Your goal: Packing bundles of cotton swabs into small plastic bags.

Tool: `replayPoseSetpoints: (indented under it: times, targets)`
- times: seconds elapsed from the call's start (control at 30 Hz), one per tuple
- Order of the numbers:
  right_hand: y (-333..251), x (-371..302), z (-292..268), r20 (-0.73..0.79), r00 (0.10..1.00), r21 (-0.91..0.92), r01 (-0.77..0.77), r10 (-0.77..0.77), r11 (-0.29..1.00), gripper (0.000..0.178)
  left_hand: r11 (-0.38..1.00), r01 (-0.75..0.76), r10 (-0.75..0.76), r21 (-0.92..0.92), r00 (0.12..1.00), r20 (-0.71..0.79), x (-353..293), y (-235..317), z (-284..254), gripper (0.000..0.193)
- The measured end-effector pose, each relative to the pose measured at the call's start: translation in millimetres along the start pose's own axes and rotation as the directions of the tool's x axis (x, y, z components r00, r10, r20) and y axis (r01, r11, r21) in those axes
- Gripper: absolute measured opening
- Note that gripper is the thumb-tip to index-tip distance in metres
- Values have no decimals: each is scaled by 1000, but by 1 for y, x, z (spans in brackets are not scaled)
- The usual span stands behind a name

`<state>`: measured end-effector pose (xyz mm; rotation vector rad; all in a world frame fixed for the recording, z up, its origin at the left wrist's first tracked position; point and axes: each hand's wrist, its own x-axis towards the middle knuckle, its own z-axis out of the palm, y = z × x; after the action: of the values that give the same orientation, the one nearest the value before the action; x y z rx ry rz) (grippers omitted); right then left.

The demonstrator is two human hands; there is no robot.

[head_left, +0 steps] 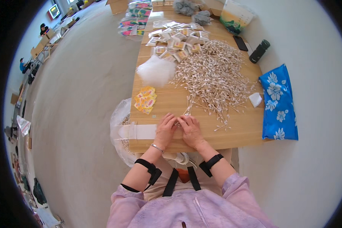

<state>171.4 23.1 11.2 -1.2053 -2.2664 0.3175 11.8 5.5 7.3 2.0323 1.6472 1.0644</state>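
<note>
Now, cotton swabs (177,123) were pinched by the left hand (165,130) and right hand (191,132), seemingly being lined up, so a gentle hold was likely needed next.

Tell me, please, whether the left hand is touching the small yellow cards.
Apart. The head view shows bare wooden tabletop between the left hand and the small yellow cards.
</note>
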Motion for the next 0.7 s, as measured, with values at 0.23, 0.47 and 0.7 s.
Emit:
replayPoseSetpoints:
  times: [0.23, 0.47, 0.7]
  targets:
    - [38, -14, -22, -91, 984, 184, -134, 153, 974, 37, 998, -45, 40, -43, 991, -125, -5, 11, 3, 15]
    - [32, -13, -26, -361, 859, -57, -408, 362, 911, 38, 995, -84, 90, 60, 990, -104, -3, 24, -4, 11]
    - [11, 7, -9, -234, 874, -37, -446, 426, 894, 42, 983, -146, 152, 113, 987, -49, -6, 19, -4, 6]
